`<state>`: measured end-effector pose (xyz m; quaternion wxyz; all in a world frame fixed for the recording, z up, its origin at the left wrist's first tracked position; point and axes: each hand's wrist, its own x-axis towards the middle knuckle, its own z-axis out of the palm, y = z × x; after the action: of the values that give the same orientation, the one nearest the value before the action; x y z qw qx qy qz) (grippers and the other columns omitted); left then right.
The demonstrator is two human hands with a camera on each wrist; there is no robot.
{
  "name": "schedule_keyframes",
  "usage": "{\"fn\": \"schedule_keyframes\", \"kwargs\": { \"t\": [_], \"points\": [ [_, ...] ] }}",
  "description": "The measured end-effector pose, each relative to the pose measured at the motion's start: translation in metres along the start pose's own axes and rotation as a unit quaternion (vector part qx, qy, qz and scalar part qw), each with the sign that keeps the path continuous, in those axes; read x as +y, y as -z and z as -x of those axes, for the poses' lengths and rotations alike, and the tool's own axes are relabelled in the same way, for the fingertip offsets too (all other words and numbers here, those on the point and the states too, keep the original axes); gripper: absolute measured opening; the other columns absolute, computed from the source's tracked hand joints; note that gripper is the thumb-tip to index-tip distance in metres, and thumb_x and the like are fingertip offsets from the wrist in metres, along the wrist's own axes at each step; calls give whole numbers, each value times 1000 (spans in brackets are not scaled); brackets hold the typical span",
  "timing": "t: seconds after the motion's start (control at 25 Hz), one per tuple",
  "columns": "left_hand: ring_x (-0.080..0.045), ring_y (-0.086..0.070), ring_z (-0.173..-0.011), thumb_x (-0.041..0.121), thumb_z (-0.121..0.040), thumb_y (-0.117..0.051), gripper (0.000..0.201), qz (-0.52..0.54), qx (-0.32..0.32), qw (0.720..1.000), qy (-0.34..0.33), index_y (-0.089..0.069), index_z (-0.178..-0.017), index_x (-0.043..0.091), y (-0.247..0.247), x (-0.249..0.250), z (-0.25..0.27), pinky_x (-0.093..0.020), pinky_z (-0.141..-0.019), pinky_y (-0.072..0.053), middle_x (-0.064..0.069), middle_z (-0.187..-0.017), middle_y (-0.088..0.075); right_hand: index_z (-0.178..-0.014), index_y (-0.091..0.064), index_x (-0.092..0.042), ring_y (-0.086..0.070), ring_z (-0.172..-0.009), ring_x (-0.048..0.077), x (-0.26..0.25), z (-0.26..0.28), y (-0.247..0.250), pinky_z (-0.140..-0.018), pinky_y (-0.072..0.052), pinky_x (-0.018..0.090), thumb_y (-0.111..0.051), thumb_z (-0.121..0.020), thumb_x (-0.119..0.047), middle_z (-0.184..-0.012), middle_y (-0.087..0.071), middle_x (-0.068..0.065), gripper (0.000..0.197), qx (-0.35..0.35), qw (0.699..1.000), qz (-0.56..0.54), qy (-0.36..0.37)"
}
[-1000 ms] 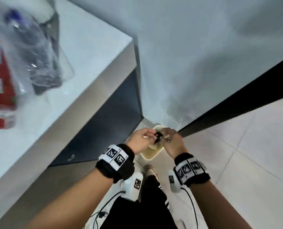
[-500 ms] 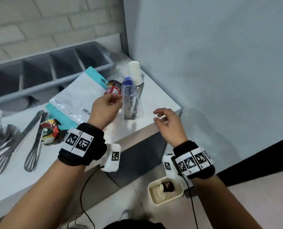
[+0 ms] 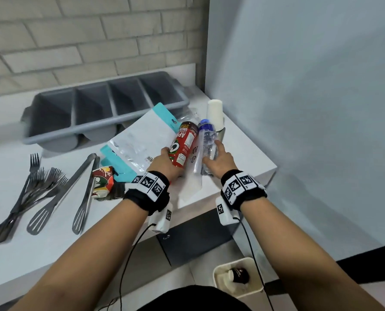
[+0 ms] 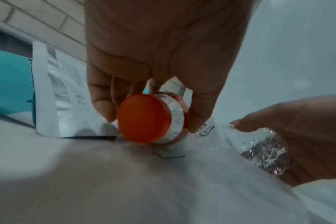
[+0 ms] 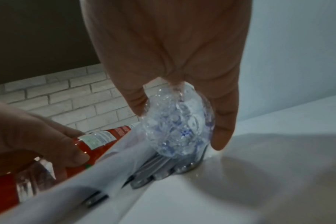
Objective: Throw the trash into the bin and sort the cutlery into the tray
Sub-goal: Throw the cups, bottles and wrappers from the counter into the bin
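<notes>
While the person leans over the counter (image 3: 25, 254), both hands are down among the trash at its right end. The left hand (image 3: 162, 163) has its fingers and thumb curled round the red bottle (image 3: 182, 145), which lies on its side with its orange cap (image 4: 144, 118) toward the wrist; in the left wrist view the fingertips clamp the bottle just behind that cap. The right hand (image 3: 218, 162) wraps the clear bottle (image 3: 207, 140) lying just beside the red one, blue cap pointing toward the wall; the right wrist view shows thumb and fingers curved round its crumpled base (image 5: 176, 125). Both bottles rest on a clear plastic bag (image 3: 193, 173), and under the clear bottle some metal cutlery (image 5: 157, 169) lies partly under that bag. A white and teal pouch (image 3: 140, 140) lies to the left of the red bottle, touching it, and a white cup (image 3: 215, 113) stands behind the bottles near the wall.

Further left, a crumpled wrapper (image 3: 103, 182) sits by the tongs (image 3: 74, 189), with a heap of forks (image 3: 32, 189) beyond them. The grey tray (image 3: 106, 108) with four compartments stands at the back against the brick wall. The bin (image 3: 238, 286) is on the floor below the counter's corner, a small dark bottle (image 3: 239, 274) lying in it.
</notes>
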<state>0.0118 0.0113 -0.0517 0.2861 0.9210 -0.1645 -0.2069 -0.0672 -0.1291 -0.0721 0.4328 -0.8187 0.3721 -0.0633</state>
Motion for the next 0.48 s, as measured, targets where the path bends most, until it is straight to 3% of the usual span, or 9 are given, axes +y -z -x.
{"fn": "schedule_keyframes", "kwargs": {
  "t": [0.16,0.32,0.44,0.48],
  "points": [
    [-34,-56,-115,38,-78,-64,76,41,60,997,-28,-31,-143,18,11,-1,2,-39,-99,-46,-17,-129,-53,-144,-26,-27,-52,-117,35,-3,10,4,-100,-43,36,-56,-85,-25,-130,-50,21,67,41,997,-59,21],
    [-31,-51,-119,31,-80,-65,75,113,110,984,-85,-29,-145,18,24,13,23,-36,-102,-40,-17,-132,-46,-145,-26,-24,-46,-122,29,-3,47,21,-97,-34,25,-56,-87,-21,-132,-45,18,65,98,987,-110,70],
    [-23,-53,-118,31,-79,-68,75,150,83,970,-170,-31,-143,21,14,28,47,-33,-98,-44,-10,-133,-50,-144,-27,-26,-45,-118,20,17,80,35,-98,-39,23,-58,-87,-18,-141,-40,10,65,165,968,-166,87],
    [-18,-54,-114,31,-79,-68,74,160,59,965,-200,-32,-142,22,6,33,58,-26,-94,-45,-6,-133,-51,-144,-27,-25,-45,-114,15,29,92,38,-93,-41,16,-58,-87,-16,-143,-38,9,65,191,961,-183,84]
  ]
}}
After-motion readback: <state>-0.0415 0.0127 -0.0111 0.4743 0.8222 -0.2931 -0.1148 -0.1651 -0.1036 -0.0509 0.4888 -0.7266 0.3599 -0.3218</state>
